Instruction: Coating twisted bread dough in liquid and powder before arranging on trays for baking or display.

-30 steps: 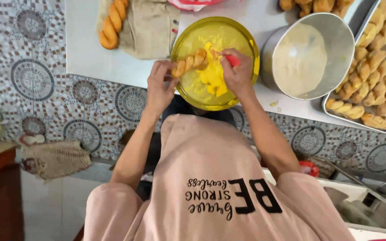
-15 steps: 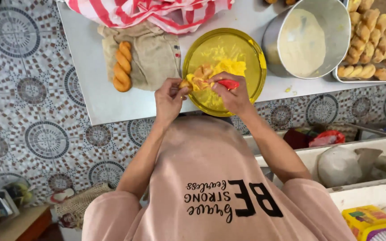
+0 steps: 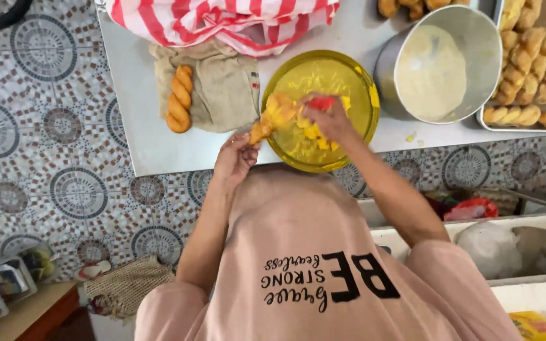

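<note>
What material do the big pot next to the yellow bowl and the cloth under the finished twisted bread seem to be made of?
The pot looks like brushed metal, probably steel or aluminium: grey walls with a dull sheen. The cloth looks like coarse woven cotton or linen: matte beige, with soft wrinkles under the twisted bread.

Twisted golden bun (butter-coated), tilted over yellow bowl

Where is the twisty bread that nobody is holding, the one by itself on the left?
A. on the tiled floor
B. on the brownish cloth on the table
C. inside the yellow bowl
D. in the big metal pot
B: the lone twisted bread lies on the brownish cloth spread on the table, left of the yellow bowl, while the left hand holds another piece over that bowl.
</note>
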